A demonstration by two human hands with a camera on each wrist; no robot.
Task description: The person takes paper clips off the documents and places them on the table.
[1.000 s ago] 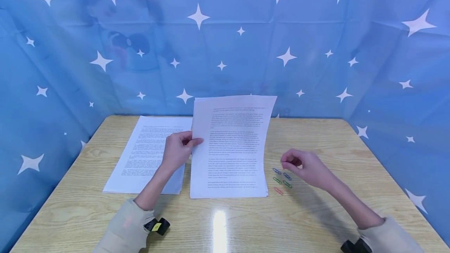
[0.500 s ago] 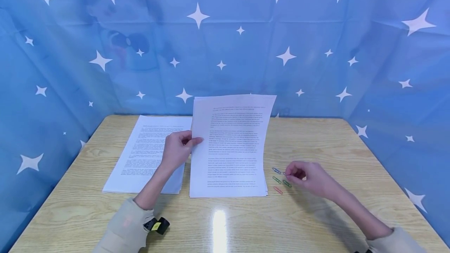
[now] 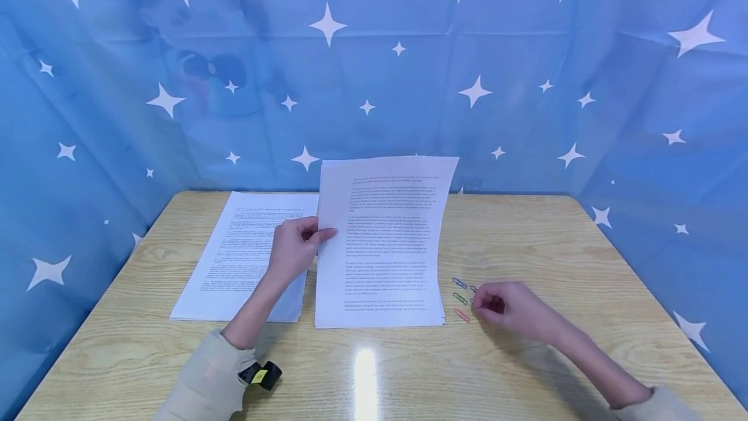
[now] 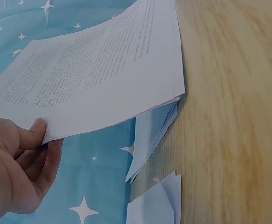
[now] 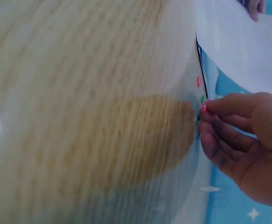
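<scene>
My left hand [image 3: 294, 245] pinches the left edge of a sheaf of printed paper [image 3: 380, 245], thumb in front. In the left wrist view the sheaf's lower edge meets the table. My right hand [image 3: 517, 310] is low over the table, right of the paper. Between its thumb and fingertips a small pink paper clip [image 5: 203, 107] shows in the right wrist view. Near those fingertips lie a blue paper clip [image 3: 460, 283], a green paper clip [image 3: 460, 299] and another pink paper clip [image 3: 462, 316]. A second blue and a second green clip are partly hidden by the fingers.
Another stack of printed paper [image 3: 245, 258] lies flat on the wooden table [image 3: 409, 375], partly behind my left hand and forearm. A blue curtain [image 3: 374, 70] with white stars stands around the back and sides.
My right hand has moved down and slightly right, and now covers part of the right-hand clips. The left hand and the sheaf have stayed in place.
</scene>
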